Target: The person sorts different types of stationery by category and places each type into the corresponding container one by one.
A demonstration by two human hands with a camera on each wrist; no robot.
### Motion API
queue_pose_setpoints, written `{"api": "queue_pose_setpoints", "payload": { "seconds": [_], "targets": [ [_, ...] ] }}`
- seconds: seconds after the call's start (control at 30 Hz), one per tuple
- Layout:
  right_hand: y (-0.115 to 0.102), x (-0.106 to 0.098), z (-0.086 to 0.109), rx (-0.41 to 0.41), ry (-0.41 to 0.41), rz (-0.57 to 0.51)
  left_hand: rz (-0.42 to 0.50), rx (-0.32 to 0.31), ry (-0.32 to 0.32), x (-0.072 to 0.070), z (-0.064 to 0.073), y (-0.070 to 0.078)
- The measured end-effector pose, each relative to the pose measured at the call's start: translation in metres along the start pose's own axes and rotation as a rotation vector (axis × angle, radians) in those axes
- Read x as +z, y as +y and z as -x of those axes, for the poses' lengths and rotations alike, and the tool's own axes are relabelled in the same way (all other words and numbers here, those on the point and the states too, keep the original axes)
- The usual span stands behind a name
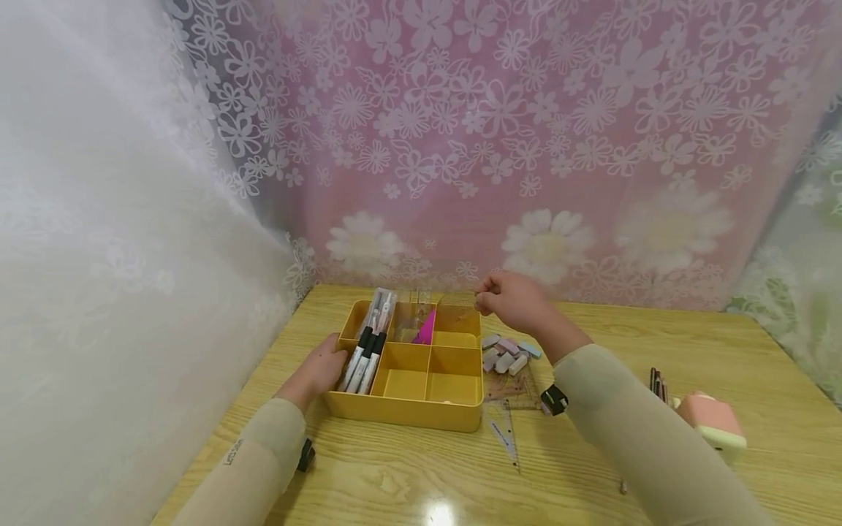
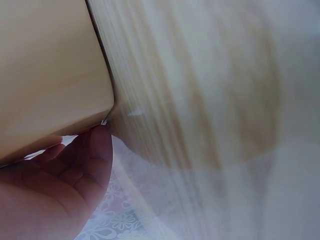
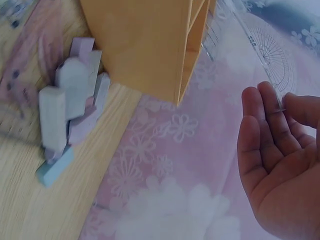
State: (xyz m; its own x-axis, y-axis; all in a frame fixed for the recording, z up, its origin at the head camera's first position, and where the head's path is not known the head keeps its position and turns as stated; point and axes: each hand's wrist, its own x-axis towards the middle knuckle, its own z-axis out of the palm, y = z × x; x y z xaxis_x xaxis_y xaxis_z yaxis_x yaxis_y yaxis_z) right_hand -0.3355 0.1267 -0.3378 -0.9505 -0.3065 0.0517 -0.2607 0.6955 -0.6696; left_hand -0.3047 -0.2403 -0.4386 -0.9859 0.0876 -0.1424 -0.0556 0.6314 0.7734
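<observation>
A yellow compartment box [image 1: 408, 413] stands on the table. At its left wall my left hand [image 1: 324, 365] grips the side, with the fingers bent against the box edge in the left wrist view. Over the back right compartment, my right hand [image 1: 516, 301] pinches a clear protractor [image 3: 272, 55] between thumb and fingers. Black-capped white markers [image 1: 363, 361] lie in the front left compartment, with white pens [image 1: 383, 310] behind them. A magenta triangular piece [image 1: 426, 327] stands in the back middle compartment among clear pieces.
Right of the box lies a pile of pastel erasers [image 1: 505, 356]. A clear set square [image 1: 505, 435] lies in front of them. Farther right are dark pencils [image 1: 658, 383] and a pink and cream sharpener-like object [image 1: 710, 418]. A flowered curtain [image 1: 460, 146] hangs behind the table.
</observation>
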Motion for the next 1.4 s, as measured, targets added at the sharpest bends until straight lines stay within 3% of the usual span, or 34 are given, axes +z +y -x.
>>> {"api": "queue_pose_setpoints", "payload": {
  "seconds": [0.53,0.8,1.13,1.4],
  "targets": [
    [-0.033,0.039,-0.056,0.068,0.013,0.025,0.012,-0.022,0.010,0.000,-0.001,-0.003],
    [-0.042,0.053,-0.076,0.096,0.036,0.065,-0.010,0.000,0.016,0.001,-0.001,-0.001],
    [-0.039,0.069,-0.091,0.151,0.052,0.212,0.007,-0.005,0.022,0.001,-0.001,0.000],
    [-0.037,0.072,-0.095,0.146,0.057,0.238,0.008,-0.005,0.030,0.001,-0.002,-0.001]
  ]
}}
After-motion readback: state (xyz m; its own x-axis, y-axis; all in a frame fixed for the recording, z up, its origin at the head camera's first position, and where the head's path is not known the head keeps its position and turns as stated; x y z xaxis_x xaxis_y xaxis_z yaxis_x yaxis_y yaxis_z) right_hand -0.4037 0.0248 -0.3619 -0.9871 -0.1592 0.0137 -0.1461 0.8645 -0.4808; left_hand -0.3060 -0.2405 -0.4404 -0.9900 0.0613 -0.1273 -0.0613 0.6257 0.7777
